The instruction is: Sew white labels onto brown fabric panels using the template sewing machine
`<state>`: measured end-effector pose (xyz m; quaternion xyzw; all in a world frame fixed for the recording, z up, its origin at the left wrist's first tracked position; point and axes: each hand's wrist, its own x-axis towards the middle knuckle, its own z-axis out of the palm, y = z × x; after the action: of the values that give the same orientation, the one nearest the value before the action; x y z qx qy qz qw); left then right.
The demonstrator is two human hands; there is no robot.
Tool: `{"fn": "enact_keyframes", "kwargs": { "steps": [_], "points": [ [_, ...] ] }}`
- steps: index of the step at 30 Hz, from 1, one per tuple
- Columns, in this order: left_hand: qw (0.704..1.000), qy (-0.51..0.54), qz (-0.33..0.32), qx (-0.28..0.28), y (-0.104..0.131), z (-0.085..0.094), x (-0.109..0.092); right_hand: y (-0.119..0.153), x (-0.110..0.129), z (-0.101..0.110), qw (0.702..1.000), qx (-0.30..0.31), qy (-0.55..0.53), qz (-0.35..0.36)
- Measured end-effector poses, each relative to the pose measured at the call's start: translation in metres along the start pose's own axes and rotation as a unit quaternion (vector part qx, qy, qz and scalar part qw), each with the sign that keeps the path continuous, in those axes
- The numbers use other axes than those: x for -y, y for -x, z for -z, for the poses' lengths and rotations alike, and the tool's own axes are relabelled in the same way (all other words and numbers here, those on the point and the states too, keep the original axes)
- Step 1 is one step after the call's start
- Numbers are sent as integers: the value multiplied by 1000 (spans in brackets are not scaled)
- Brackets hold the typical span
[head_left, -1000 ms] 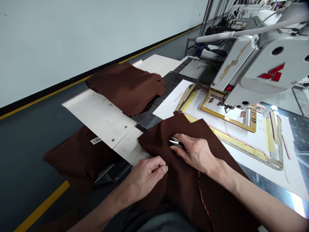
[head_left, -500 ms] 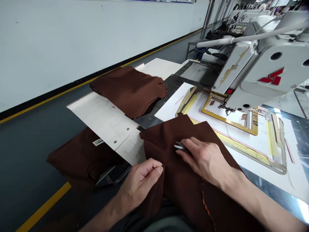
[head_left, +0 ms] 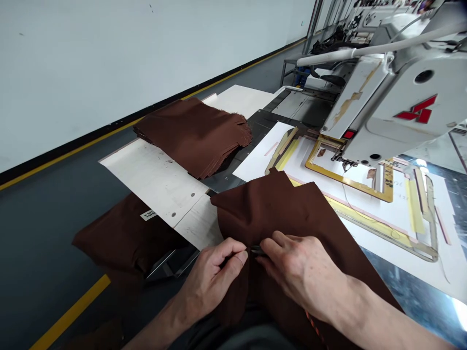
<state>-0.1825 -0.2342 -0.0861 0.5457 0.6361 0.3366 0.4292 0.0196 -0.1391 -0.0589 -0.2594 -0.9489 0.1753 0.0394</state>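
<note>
A brown fabric piece (head_left: 277,204) is draped over the table edge and down toward my lap. With thumb and forefinger, my left hand (head_left: 215,274) pinches a fold at its left side. My right hand (head_left: 299,267) is closed around small thread snips (head_left: 257,250), and only their metal tips show past the fingers. Those tips point left, close against the pinched fold; whether they touch it I cannot tell. From beneath the right wrist an orange and black cord (head_left: 313,324) runs down over the cloth.
A stack of brown fabric pieces (head_left: 193,136) lies on the table at the back left. More brown cloth (head_left: 120,238) with a white label hangs below the white board (head_left: 153,177). On the right, a sewing machine (head_left: 397,112) stands over a yellow frame (head_left: 350,182) and template sheets.
My right hand has moved left and down, bringing the snips to the fold by my left fingers. My left hand keeps its pinch, nearly in place.
</note>
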Motion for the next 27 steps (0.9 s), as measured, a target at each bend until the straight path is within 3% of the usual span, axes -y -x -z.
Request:
{"fn": "enact_keyframes", "kwargs": {
  "steps": [6,14,18,20,23,25,27],
  "points": [
    [999,2,-39,3,-2,2,-2,-1,0,-2,999,-35,-8,16],
    [999,-1,-45,29,-6,-9,4,3,1,-26,994,-108,14,1],
    [996,24,-27,85,-5,-20,3,2,-3,-20,981,-189,-7,-33],
    [994,41,-7,97,-3,-16,1,0,-10,-12,976,-208,-45,-47],
    [995,86,39,18,-5,12,0,-2,-25,-6,970,-211,-92,-75],
    [990,96,60,-84,-11,44,2,1,-36,-6,964,-217,-111,-104],
    [973,39,51,-223,-23,83,7,12,-49,-7,959,-227,-116,-124]
  ]
}}
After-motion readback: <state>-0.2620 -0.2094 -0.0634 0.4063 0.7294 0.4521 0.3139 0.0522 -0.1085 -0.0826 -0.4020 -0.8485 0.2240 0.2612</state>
